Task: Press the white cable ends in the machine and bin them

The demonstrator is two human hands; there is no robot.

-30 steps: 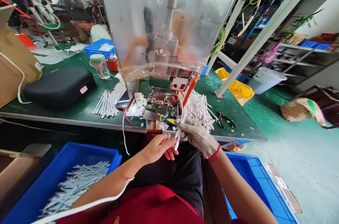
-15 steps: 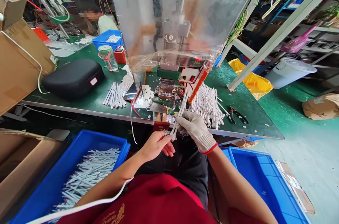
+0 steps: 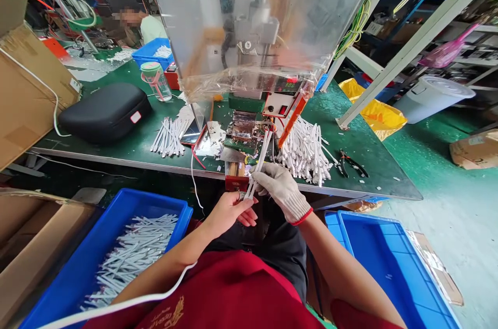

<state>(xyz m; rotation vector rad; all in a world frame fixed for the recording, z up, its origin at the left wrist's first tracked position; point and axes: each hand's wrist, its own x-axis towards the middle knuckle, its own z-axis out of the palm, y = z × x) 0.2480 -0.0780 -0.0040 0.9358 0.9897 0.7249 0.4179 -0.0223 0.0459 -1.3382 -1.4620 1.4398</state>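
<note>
Together, the bare left hand and gloved right hand pinch slim white strips, perhaps two, just below frame centre; a white pile lies on the counter, centre right.

From my remote seat I take this for a factory workshop: a machine's control box by a clear sheet, white strips heaped on a green table near pliers, blue crates below, a co-worker beyond.
</note>
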